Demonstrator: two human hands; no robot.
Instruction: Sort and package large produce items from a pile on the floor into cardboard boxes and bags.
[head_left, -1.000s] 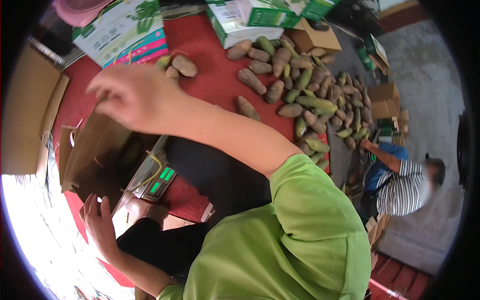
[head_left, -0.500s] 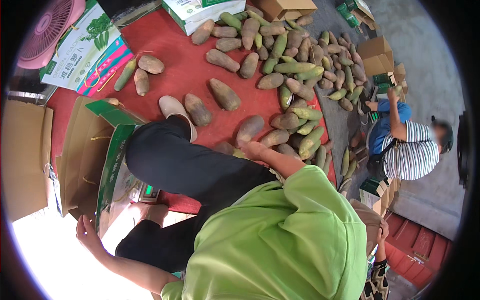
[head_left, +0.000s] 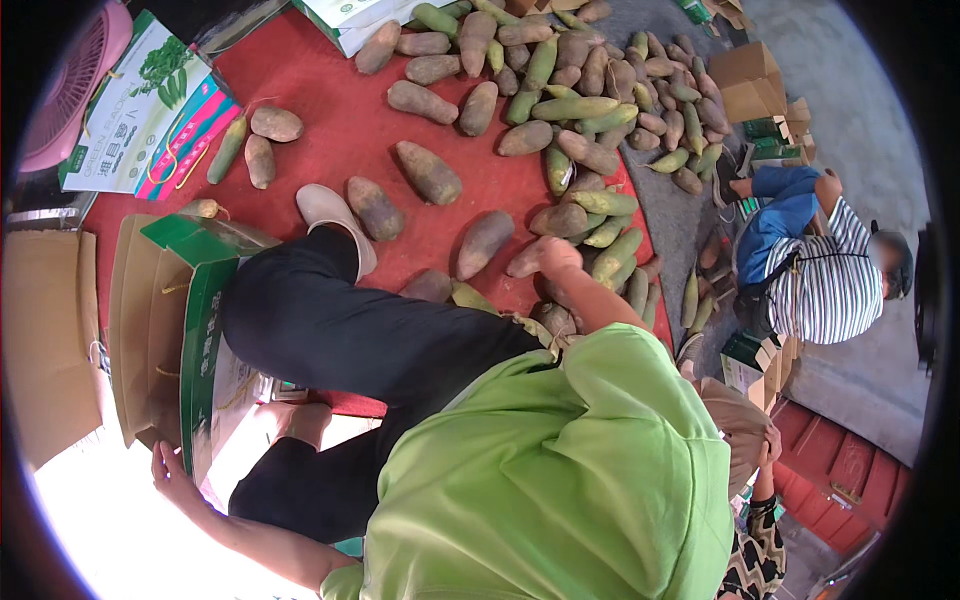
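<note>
Right hand (head_left: 562, 258) on a radish (head_left: 523, 262), one of many on the red mat (head_left: 330, 120); can't tell if fingers close round it. Left hand (head_left: 174, 480) at the open box (head_left: 205, 350), grip unclear; box likely kept by the leg (head_left: 330, 300) for reach. Box side has pale lettering; white carton (head_left: 140, 115) has lettering, leaf picture.

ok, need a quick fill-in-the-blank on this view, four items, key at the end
1. The right hand is at a vegetable over a mat coloured ____.
2. The pale shoe lies to the ____ of the right hand in the picture.
3. The open carton beside the left hand is plain ____ inside.
4. The fan at the upper left is ____.

Missing words: red; left; brown; pink.
</note>
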